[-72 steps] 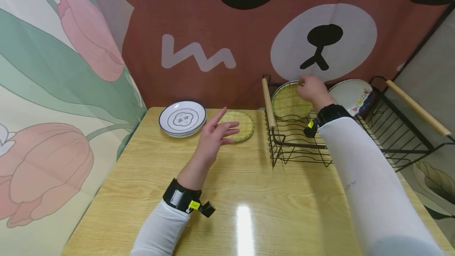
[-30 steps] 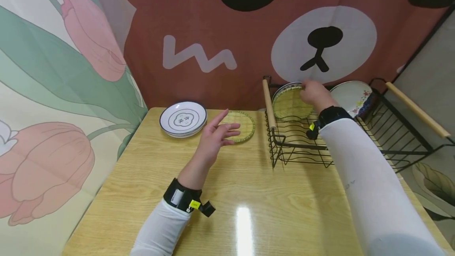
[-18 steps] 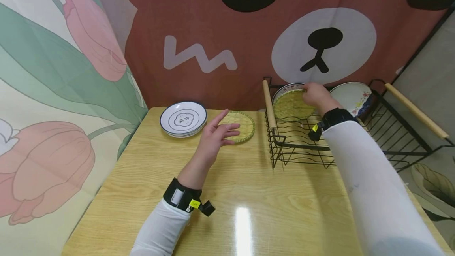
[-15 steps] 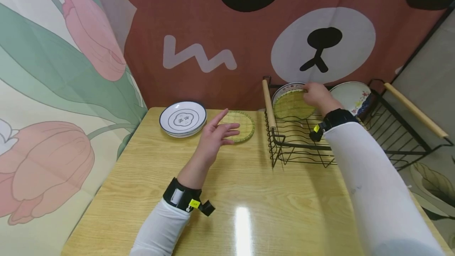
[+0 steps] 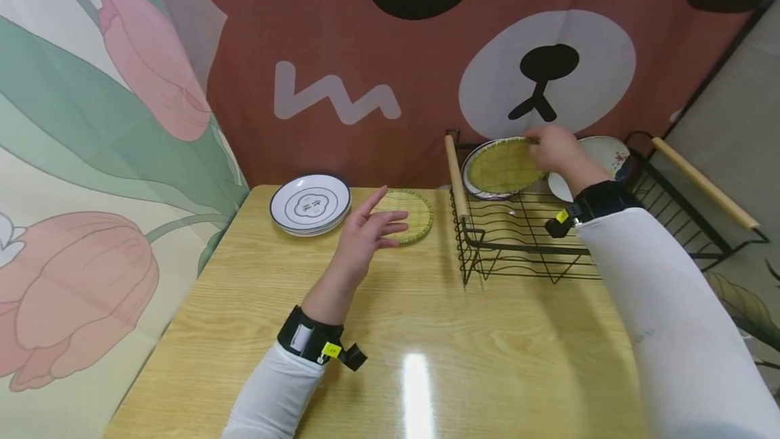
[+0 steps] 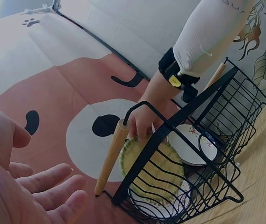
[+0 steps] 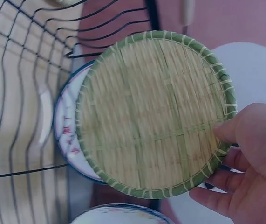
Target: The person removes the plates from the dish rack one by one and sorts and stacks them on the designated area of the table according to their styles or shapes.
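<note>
My right hand (image 5: 556,149) pinches the rim of a round woven bamboo tray (image 7: 153,116), thumb on its face and fingers behind. The tray is tilted up over the left part of a black wire dish rack (image 5: 518,247). Behind it, a white plate with a blue rim and red marks (image 7: 66,123) stands in the rack, partly covered. My left hand (image 5: 361,232) hovers with fingers spread, holding nothing. It overlaps a second woven tray (image 5: 417,217) lying on the table, beside a stack of blue-rimmed white plates (image 5: 309,203).
A flowered white dish (image 6: 193,144) stands in the rack right of the held tray. The rack has wooden handles (image 5: 703,181) at both ends. A curtain with a bear print (image 5: 341,32) hangs behind the wooden table (image 5: 390,330).
The woven tray in my right hand has risen and come away from the plate behind it, and the right forearm has shifted right. My left hand has stayed in place.
</note>
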Demonstrator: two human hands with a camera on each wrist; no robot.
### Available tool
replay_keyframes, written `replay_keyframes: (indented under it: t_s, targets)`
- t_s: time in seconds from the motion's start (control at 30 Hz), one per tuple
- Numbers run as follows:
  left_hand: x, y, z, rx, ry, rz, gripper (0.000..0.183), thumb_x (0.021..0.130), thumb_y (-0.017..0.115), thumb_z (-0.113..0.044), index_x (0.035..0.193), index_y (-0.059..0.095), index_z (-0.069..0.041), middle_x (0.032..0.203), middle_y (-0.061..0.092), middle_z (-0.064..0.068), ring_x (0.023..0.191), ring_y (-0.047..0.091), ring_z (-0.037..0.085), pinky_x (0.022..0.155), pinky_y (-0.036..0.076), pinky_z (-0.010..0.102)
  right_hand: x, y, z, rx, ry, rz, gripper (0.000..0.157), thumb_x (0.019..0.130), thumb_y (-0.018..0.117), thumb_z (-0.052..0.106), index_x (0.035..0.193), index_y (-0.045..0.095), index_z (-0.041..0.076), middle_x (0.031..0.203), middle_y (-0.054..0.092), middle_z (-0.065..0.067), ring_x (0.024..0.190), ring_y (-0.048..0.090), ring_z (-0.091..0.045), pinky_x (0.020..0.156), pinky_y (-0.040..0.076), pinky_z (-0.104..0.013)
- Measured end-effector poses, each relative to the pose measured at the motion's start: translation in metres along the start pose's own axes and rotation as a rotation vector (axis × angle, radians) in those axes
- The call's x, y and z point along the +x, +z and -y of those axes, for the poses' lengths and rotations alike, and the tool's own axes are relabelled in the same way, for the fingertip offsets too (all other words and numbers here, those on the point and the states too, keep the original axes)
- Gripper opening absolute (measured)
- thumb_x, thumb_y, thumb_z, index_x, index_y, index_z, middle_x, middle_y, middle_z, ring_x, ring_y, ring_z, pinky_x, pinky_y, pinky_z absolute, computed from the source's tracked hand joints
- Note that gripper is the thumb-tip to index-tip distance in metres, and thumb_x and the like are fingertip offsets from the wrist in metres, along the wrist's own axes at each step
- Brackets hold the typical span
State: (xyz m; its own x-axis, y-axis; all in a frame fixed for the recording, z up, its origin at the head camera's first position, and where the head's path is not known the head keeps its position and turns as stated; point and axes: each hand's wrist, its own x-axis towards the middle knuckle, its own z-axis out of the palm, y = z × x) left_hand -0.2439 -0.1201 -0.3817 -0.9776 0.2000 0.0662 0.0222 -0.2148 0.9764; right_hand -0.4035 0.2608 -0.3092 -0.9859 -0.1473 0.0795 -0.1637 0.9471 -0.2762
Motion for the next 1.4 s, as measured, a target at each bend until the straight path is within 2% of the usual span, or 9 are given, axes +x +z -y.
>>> replay_keyframes:
  t_s: [0.17,0.5,0.67,0.77,0.87,0.93,1.07,1.27,1.4]
  targets:
    - [-0.001,-0.002,-0.002,-0.005,0.001,-0.001,0.054,0.105,0.049,-0.018,0.157,0.041,-0.029,0.137,0.064,0.028,0.119,0.069,0.037,0.081,0.061,0.035,-0.013,-0.021,0.009,0.016,-0.037,-0.049,0.047,0.104,0.037,0.01,0.146,0.051,-0.006,0.146,0.05,-0.035,0.138,0.044,-0.053,0.112,0.038,-0.066]
    - [-0.001,-0.004,-0.004,-0.007,0.007,-0.009,0.055,0.105,0.048,-0.016,0.158,0.041,-0.027,0.134,0.066,0.026,0.111,0.074,0.028,0.08,0.062,0.034,-0.045,-0.053,0.024,0.113,-0.054,-0.099,0.051,0.109,0.042,0.025,0.151,0.046,-0.003,0.141,0.052,-0.035,0.121,0.053,-0.049,0.093,0.047,-0.064]
    - [-0.001,-0.004,-0.005,-0.006,0.001,-0.004,0.055,0.105,0.049,-0.016,0.158,0.04,-0.028,0.135,0.067,0.025,0.116,0.072,0.033,0.078,0.061,0.032,-0.061,-0.056,0.025,0.252,-0.01,-0.17,0.054,0.108,0.045,0.033,0.152,0.048,0.002,0.135,0.057,-0.03,0.1,0.063,-0.037,0.071,0.059,-0.04]
    - [-0.003,-0.004,-0.006,-0.005,-0.001,-0.004,0.055,0.105,0.049,-0.018,0.158,0.04,-0.028,0.135,0.067,0.024,0.118,0.07,0.034,0.078,0.061,0.032,-0.069,-0.053,0.027,0.416,0.024,-0.225,0.052,0.106,0.05,0.035,0.148,0.054,0.005,0.124,0.063,-0.017,0.086,0.067,-0.019,0.06,0.059,-0.025]
    - [-0.004,-0.005,-0.006,-0.003,-0.005,-0.004,0.055,0.105,0.05,-0.019,0.158,0.04,-0.029,0.136,0.066,0.024,0.118,0.07,0.034,0.079,0.061,0.032,-0.077,-0.048,0.031,0.671,0.035,-0.291,0.045,0.104,0.057,0.029,0.141,0.062,0.005,0.105,0.068,-0.001,0.076,0.067,-0.005,0.057,0.059,-0.023]
    - [-0.004,-0.006,-0.006,-0.005,-0.006,-0.003,0.055,0.105,0.05,-0.019,0.158,0.04,-0.028,0.136,0.066,0.025,0.118,0.071,0.033,0.08,0.061,0.033,-0.083,-0.044,0.033,0.893,0.037,-0.326,0.038,0.102,0.062,0.022,0.135,0.067,0.004,0.096,0.068,0.004,0.072,0.069,-0.006,0.055,0.06,-0.025]
    - [-0.004,-0.007,-0.007,-0.009,-0.007,-0.003,0.054,0.105,0.05,-0.019,0.158,0.04,-0.029,0.136,0.066,0.025,0.118,0.07,0.034,0.081,0.061,0.034,-0.093,-0.033,0.037,1.273,0.033,-0.374,0.029,0.099,0.066,0.012,0.126,0.073,0.005,0.096,0.07,-0.002,0.072,0.074,-0.012,0.054,0.06,-0.028]
    - [-0.006,-0.008,-0.008,-0.004,-0.006,-0.001,0.054,0.106,0.049,-0.02,0.157,0.041,-0.03,0.136,0.066,0.024,0.117,0.071,0.032,0.081,0.061,0.033,-0.108,-0.011,0.044,1.535,0.007,-0.376,0.032,0.098,0.067,0.009,0.13,0.07,0.004,0.101,0.074,-0.005,0.073,0.075,-0.014,0.054,0.059,-0.026]
    - [-0.008,-0.008,-0.009,0.001,-0.002,0.008,0.053,0.106,0.049,-0.02,0.157,0.041,-0.031,0.135,0.067,0.023,0.118,0.071,0.032,0.081,0.061,0.032,-0.118,0.003,0.05,1.658,0.045,-0.38,0.036,0.095,0.072,0.011,0.131,0.07,0.006,0.106,0.072,-0.006,0.072,0.071,-0.015,0.054,0.056,-0.025]
